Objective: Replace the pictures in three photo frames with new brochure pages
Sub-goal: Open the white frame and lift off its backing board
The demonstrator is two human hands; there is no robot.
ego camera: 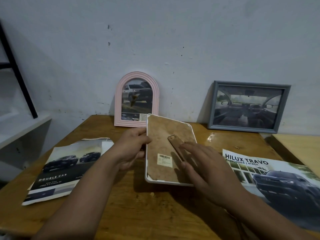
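A white photo frame lies tilted above the table centre, its brown cardboard back with a barcode label and a dark stand flap facing me. My left hand grips its left edge. My right hand lies with straight fingers on the back, beside the stand flap. A pink arched frame and a grey rectangular frame lean against the wall, each holding a car picture. Brochure pages lie flat on the table: a "Double Cab" brochure at left and a "Hilux Travo" page at right.
The wooden table stands against a pale wall. A second lighter tabletop adjoins at right. A white shelf with a black metal bar stands at left.
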